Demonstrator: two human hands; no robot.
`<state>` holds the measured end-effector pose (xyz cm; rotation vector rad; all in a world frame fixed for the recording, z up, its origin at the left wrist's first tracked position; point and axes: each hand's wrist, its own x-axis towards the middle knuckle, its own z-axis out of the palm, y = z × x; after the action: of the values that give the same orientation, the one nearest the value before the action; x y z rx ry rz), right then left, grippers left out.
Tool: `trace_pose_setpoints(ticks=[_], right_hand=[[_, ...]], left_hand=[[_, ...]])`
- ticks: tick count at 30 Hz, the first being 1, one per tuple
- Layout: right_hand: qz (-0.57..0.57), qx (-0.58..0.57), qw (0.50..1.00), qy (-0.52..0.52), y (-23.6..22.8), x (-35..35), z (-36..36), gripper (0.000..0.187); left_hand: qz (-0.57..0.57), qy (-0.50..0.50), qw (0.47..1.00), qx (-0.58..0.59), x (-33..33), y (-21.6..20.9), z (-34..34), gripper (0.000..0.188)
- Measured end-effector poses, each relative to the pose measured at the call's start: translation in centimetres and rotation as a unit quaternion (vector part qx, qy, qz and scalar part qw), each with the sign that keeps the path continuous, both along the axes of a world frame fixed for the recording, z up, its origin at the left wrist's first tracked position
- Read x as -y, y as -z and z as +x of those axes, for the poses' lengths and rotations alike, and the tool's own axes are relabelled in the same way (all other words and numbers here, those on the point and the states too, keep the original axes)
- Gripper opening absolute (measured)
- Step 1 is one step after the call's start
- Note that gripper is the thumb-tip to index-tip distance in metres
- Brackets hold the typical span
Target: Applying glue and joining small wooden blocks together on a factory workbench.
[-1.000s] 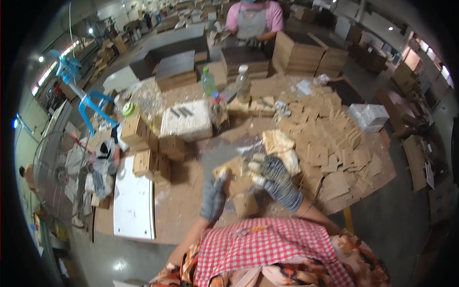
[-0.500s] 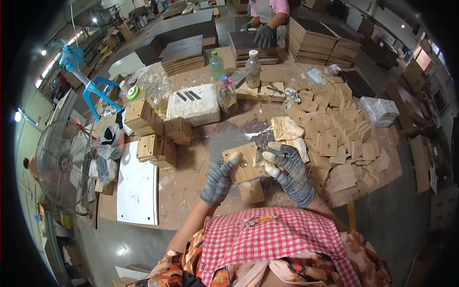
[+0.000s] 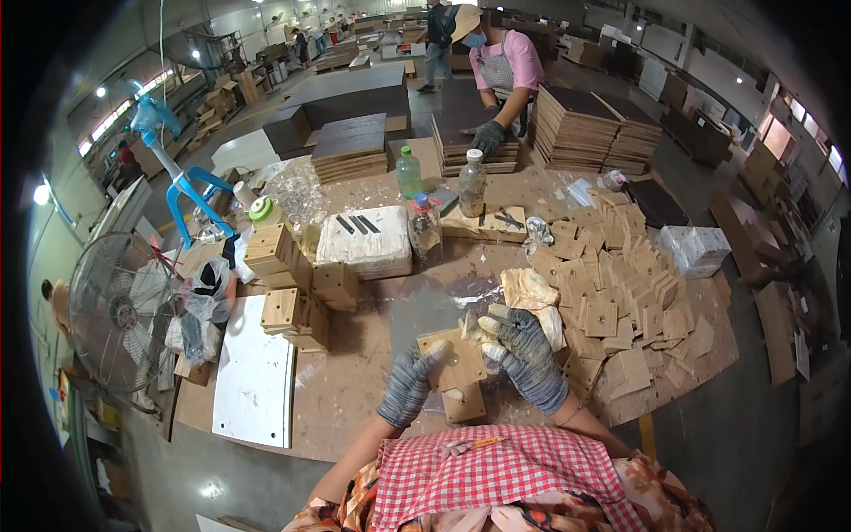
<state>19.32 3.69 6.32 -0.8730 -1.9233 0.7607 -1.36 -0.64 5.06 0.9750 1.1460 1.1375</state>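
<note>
In front of me my left hand point(image 3: 412, 383), in a grey knit glove with pale fingertips, grips the left edge of a flat square wooden block point(image 3: 453, 362) with holes in it. My right hand point(image 3: 528, 355), gloved alike, is closed at the block's right edge. Its fingers pinch a small, pale, greyish bit too unclear to name. Just below the held block, a second wooden block point(image 3: 464, 404) shows on the table, partly covered by the first. A crumpled, stained cream cloth point(image 3: 529, 291) lies beyond my right hand.
Many loose wooden blocks point(image 3: 612, 293) heap up on the right. Stacked blocks point(image 3: 282, 253) and a white board point(image 3: 253, 381) are on the left. Bottles point(image 3: 472, 182) and a wrapped white package point(image 3: 365, 242) stand farther back. Across the table a co-worker's gloved hand point(image 3: 488, 136) rests on dark panels.
My view has tilted up, so the table appears lower and more of the co-worker shows. My left hand keeps the block, and my right hand stays at its right edge.
</note>
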Motion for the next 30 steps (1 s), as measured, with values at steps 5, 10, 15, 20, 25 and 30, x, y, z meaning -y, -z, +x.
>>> trace_pose_setpoints(ticks=[5, 10, 15, 20, 25, 30], right_hand=[[0.055, 0.045, 0.997, 0.005, 0.4, 0.4, 0.4, 0.037], [0.017, 0.016, 1.0, -0.003, 0.8, 2.4, 0.3, 0.034], [-0.032, -0.013, 0.999, -0.017, 1.9, 2.8, 1.3, 0.036], [-0.002, -0.037, 0.999, 0.0, 1.7, 2.9, 0.7, 0.036], [-0.024, -0.042, 0.998, 0.028, 1.9, 2.7, 0.5, 0.037], [0.002, 0.004, 0.999, 0.054, 2.1, 1.7, 1.2, 0.039]], left_hand=[[0.048, -0.028, 0.998, -0.006, -0.6, 1.7, -0.4, 0.04], [0.062, -0.105, 0.987, 0.106, -1.7, 1.6, -1.3, 0.036], [0.027, -0.115, 0.96, 0.254, -2.0, 1.1, -1.2, 0.036], [0.047, -0.145, 0.98, 0.124, -1.7, 1.8, -0.3, 0.041], [-0.011, -0.064, 0.965, 0.255, -1.2, 1.4, 0.2, 0.04], [-0.061, -0.02, 0.975, 0.213, -0.4, 0.2, 0.3, 0.04]])
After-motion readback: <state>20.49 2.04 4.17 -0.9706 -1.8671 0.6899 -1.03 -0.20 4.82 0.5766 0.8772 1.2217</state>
